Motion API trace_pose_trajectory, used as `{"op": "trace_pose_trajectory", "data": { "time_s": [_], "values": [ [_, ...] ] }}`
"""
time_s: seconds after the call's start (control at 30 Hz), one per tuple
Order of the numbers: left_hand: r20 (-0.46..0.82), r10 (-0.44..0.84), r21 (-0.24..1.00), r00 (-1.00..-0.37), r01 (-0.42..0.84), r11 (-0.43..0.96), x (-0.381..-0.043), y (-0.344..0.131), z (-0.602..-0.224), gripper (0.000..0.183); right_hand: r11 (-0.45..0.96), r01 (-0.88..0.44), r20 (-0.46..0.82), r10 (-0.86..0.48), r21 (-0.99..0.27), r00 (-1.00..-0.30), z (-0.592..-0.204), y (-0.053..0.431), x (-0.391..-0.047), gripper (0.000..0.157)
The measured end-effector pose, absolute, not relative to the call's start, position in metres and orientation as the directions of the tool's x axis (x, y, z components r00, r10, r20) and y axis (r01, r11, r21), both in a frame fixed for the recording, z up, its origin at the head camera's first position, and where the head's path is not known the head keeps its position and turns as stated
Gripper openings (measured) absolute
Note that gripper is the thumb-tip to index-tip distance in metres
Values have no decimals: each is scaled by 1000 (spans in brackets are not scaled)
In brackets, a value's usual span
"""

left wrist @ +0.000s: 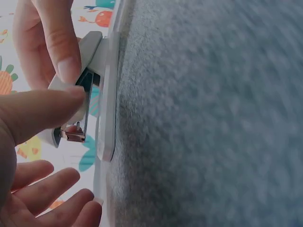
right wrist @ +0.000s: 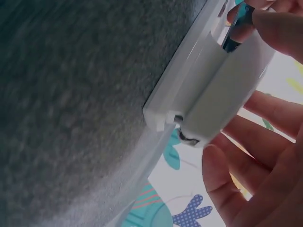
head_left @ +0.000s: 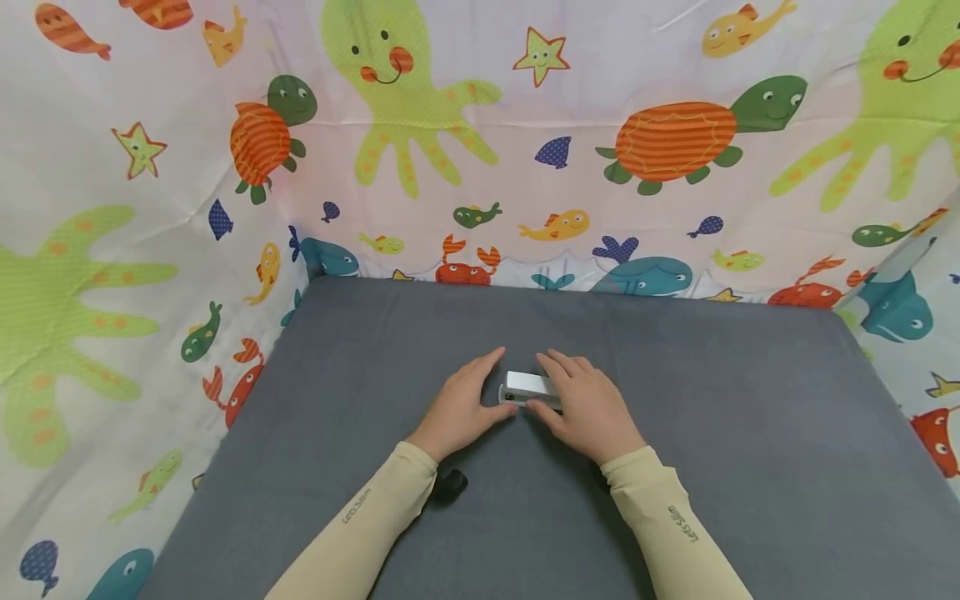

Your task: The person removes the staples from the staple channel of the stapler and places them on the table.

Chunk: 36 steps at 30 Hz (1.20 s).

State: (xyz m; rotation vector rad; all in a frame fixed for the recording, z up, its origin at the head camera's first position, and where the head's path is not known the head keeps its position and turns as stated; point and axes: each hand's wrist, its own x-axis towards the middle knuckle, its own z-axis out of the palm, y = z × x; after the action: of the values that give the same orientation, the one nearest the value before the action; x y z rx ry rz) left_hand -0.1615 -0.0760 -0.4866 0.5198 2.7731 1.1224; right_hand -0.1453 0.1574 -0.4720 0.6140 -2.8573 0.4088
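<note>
Pale yellow fabric sleeves (head_left: 678, 533) with dark printed lettering are seen on the near side of the white and grey plastic stapler (head_left: 527, 384). Nearer than the stapler, and to its left, a small black rounded object (head_left: 453, 483) is partly hidden by the left cuff. Beyond the stapler, and also to its left and right, a white curtain printed with sea animals (head_left: 465, 92) is hung. By the right hand (head_left: 592, 408), the stapler's right part is hidden from the head view.

The stapler is set base-down on the dark grey cloth-covered table (head_left: 337, 375); its upper arm is tilted up from the base, and shiny metal is shown at the mouth.

Its upper arm is gripped between the right thumb and fingers. The left hand (head_left: 461, 408) is spread wide at the stapler's left end; whether it is touched by the left thumb cannot be told.
</note>
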Motion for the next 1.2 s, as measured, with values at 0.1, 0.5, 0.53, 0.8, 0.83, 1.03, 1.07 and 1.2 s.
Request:
{"op": "trace_pose_trajectory", "data": {
  "time_s": [0.1,0.5,0.53,0.8,0.83,1.03,1.07,1.2],
  "values": [
    [32,355,717,-934,269,643,-164,-72,-486,84,871,-444,263,-386,-212,-884,-472,156,-146,71],
    [7,341,770,-940,223,598,-163,-72,-490,48,846,-488,314,-413,-215,-855,-477,139,-146,47],
    [12,338,770,-941,224,597,-163,-72,-491,46,843,-493,323,-415,-214,-851,-477,138,-146,45],
    [62,330,748,-942,263,609,-165,-65,-491,35,838,-509,368,-418,-197,-831,-475,140,-143,44],
    [63,331,747,-941,265,610,-164,-65,-492,35,835,-512,370,-419,-200,-829,-475,140,-142,45],
    [60,326,748,-943,259,611,-164,-65,-492,33,830,-517,388,-415,-207,-823,-475,139,-141,41],
    [60,326,749,-943,259,611,-165,-65,-492,33,831,-516,390,-414,-207,-823,-475,138,-141,41],
    [61,324,754,-944,256,605,-166,-65,-492,32,835,-511,385,-412,-204,-826,-475,139,-142,39]
  ]
}}
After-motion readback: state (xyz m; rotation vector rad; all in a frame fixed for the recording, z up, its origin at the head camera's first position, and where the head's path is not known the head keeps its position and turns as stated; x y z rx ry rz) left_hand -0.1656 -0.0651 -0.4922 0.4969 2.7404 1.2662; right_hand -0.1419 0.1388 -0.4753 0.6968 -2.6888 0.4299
